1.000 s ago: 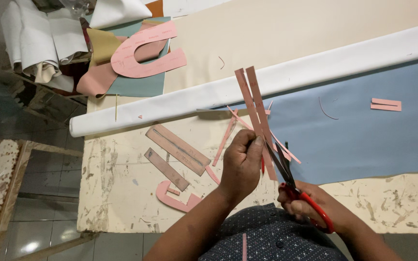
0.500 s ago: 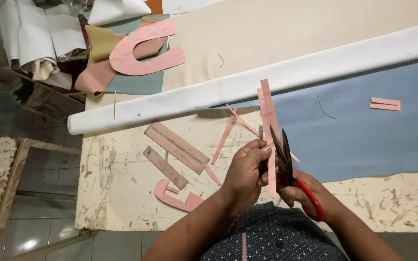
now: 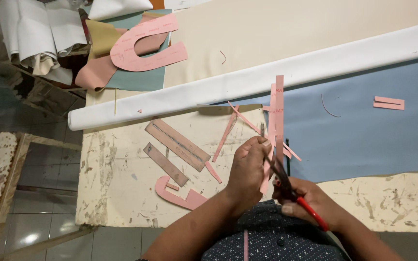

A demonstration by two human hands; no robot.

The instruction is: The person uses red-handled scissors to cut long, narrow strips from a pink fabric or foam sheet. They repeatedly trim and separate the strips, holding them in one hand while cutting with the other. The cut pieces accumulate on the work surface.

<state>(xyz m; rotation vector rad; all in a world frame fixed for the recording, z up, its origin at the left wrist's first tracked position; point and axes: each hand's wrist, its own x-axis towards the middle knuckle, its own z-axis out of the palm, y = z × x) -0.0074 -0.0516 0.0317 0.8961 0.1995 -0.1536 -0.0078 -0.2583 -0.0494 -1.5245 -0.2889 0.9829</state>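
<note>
at the near edge of the paint-stained table (image 3: 122,188), left hand (image 3: 247,169): fingers pinched on a long pink strip (image 3: 279,111), held upright over the blue sheet (image 3: 364,135). right hand (image 3: 306,200): fingers clenched through the red handles of scissors (image 3: 291,186), blades at the strip's lower part. beside the left hand: thin pink offcuts (image 3: 228,130), two brown rectangular templates (image 3: 175,144), a curved pink piece (image 3: 177,195). across the table: white fabric roll (image 3: 267,77). far left corner: pink u-shaped pattern (image 3: 146,43) on stacked material. far right: a small pink strip piece (image 3: 389,102) on the blue sheet.
</note>
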